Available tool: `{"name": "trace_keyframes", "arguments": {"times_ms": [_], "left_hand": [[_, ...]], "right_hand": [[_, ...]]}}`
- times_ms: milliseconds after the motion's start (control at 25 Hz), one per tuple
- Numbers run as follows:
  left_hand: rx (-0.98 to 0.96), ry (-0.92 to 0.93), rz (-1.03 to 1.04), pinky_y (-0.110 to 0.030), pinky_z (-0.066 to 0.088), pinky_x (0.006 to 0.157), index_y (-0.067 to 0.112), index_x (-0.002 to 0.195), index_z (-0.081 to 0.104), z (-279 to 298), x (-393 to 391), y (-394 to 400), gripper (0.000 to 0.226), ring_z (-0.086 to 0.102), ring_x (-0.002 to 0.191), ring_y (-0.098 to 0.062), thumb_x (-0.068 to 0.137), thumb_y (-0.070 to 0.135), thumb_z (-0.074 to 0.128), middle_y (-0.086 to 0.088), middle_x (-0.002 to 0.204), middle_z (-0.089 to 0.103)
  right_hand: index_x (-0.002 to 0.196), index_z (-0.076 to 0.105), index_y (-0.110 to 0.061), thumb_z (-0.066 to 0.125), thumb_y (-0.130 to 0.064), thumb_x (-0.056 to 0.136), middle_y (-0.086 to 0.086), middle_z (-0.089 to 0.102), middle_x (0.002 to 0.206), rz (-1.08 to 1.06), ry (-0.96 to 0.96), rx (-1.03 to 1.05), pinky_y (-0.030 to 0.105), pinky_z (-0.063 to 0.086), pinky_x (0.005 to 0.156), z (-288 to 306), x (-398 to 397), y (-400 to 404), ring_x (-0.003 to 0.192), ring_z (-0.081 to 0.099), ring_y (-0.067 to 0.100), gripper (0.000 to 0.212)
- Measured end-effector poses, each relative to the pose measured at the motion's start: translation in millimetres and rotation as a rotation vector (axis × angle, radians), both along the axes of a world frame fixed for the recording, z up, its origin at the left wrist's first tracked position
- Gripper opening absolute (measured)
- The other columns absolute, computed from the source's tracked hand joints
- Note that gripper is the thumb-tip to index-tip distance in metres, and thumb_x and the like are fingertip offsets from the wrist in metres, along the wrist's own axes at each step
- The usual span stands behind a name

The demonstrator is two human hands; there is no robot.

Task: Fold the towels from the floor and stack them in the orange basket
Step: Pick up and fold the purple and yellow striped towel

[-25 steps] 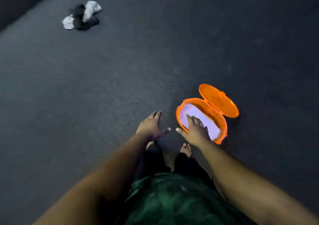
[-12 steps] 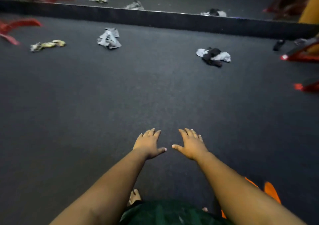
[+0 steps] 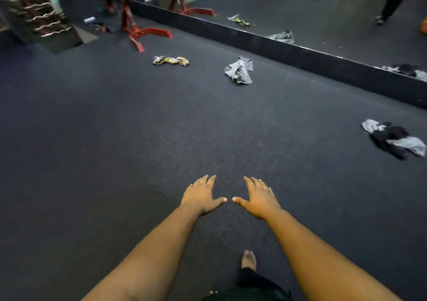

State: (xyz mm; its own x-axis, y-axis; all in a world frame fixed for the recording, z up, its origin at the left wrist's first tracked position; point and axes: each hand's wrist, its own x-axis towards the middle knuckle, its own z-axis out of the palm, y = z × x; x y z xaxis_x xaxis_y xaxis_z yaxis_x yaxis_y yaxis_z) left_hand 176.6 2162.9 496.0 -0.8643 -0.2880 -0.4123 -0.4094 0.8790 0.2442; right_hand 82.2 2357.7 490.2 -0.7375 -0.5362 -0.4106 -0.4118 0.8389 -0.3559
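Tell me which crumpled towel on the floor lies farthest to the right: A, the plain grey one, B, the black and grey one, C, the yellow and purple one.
B: the black and grey towel lies near the right edge, the grey towel sits mid-frame and the yellow and purple towel further left.

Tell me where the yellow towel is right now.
In the head view, the yellow towel lies crumpled on the floor, far ahead and left, between the red stand and the grey towel.
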Motion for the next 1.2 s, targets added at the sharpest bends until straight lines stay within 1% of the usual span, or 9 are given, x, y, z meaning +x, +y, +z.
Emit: {"name": "trace_keyframes", "arguments": {"times_ms": [240, 480, 640, 840, 1000, 1200], "left_hand": [[-0.015, -0.007, 0.186, -0.046, 0.031, 0.121, 0.026, 0.163, 0.012, 3, -74, -104, 0.1, 0.023, 0.154, -0.024, 0.086, 0.077, 0.052, -0.003, 0.169, 0.02], [0.031, 0.004, 0.369, -0.047, 0.036, 0.117, 0.028, 0.163, 0.012, 18, -146, -196, 0.101, 0.026, 0.152, -0.025, 0.085, 0.078, 0.053, -0.002, 0.169, 0.02], [0.011, 0.003, 0.337, -0.047, 0.033, 0.12, 0.026, 0.163, 0.011, 10, -203, -271, 0.102, 0.023, 0.154, -0.025, 0.085, 0.079, 0.052, -0.004, 0.169, 0.018], [0.034, 0.007, 0.362, -0.047, 0.03, 0.121, 0.027, 0.163, 0.011, -8, -269, -400, 0.104, 0.022, 0.154, -0.024, 0.083, 0.08, 0.052, -0.003, 0.169, 0.019], [0.068, -0.015, 0.353, -0.047, 0.03, 0.121, 0.027, 0.163, 0.011, 3, -322, -510, 0.103, 0.022, 0.154, -0.025, 0.084, 0.078, 0.054, -0.003, 0.169, 0.019], [0.067, -0.03, 0.311, -0.047, 0.03, 0.121, 0.027, 0.163, 0.01, 15, -396, -617, 0.102, 0.022, 0.154, -0.025, 0.086, 0.077, 0.054, -0.002, 0.169, 0.017]], "right_hand": [[0.162, 0.01, -0.026, 0.049, -0.075, 0.09, 0.004, 0.015, 0.169, 0.164, 0.005, -0.027, 0.053, 0.017, 0.125, -12, -108, -122, 0.156, 0.012, 0.028, 0.095], [0.162, 0.013, -0.024, 0.051, -0.073, 0.09, 0.004, 0.021, 0.167, 0.256, -0.017, -0.046, 0.054, 0.023, 0.123, -6, -210, -228, 0.155, 0.017, 0.028, 0.095], [0.161, 0.014, -0.023, 0.051, -0.073, 0.09, 0.004, 0.022, 0.167, 0.312, -0.003, -0.039, 0.053, 0.025, 0.122, -11, -273, -312, 0.154, 0.019, 0.028, 0.095], [0.161, 0.015, -0.024, 0.052, -0.074, 0.089, 0.004, 0.024, 0.166, 0.316, 0.014, -0.037, 0.052, 0.027, 0.122, -27, -344, -435, 0.153, 0.021, 0.028, 0.095], [0.161, 0.016, -0.024, 0.052, -0.074, 0.089, 0.004, 0.025, 0.166, 0.301, 0.02, 0.0, 0.051, 0.028, 0.121, -13, -398, -531, 0.153, 0.023, 0.026, 0.095], [0.161, 0.017, -0.024, 0.052, -0.075, 0.088, 0.004, 0.027, 0.165, 0.23, 0.018, -0.017, 0.051, 0.032, 0.12, -4, -470, -625, 0.151, 0.026, 0.027, 0.096]]}}
